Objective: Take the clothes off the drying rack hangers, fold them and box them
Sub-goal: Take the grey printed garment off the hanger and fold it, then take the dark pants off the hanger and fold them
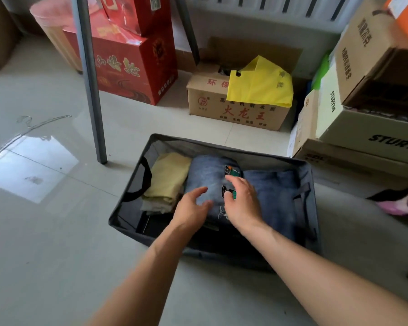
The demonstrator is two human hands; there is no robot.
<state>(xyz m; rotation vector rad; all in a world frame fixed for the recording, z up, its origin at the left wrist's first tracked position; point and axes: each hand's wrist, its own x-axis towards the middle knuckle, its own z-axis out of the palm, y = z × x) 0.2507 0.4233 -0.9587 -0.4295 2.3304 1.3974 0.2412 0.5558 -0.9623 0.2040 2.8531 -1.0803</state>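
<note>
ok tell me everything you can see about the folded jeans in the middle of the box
The folded jeans are faded blue denim with small cartoon patches, lying flat in the dark fabric box, between a folded yellow garment and darker blue denim. The left hand and right hand are over them, fingers spread.

Red gift boxes [132,67] standing by a grey pole [90,78], yellow bag [260,83] lying on a brown carton [236,109], stacked cardboard boxes [368,78] sitting right

Both forearms bare to the hands [242,201]; no sleeves visible
</note>
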